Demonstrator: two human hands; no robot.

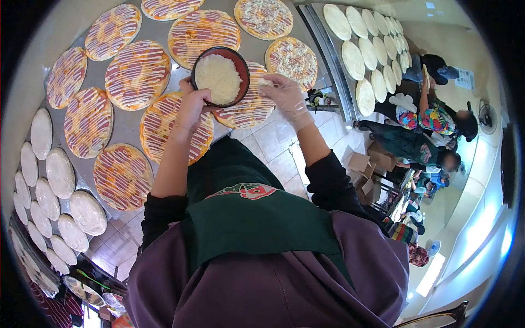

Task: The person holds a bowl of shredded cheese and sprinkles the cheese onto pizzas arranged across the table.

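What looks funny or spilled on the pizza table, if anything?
One thing: the striped pizza behind the person's left hand seems to poke past the edge of the table, toward the apron. That looks a bit askew. I can't see any spill.

Cheese (217,79) in bowl (244,75), above pizzas (136,75) on table (127,128); dough rounds (353,60) left and right.

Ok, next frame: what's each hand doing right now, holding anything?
Left hand: closed on the rim of a dark bowl of shredded white cheese.
Right hand: fingertips closed on a pinch of cheese.
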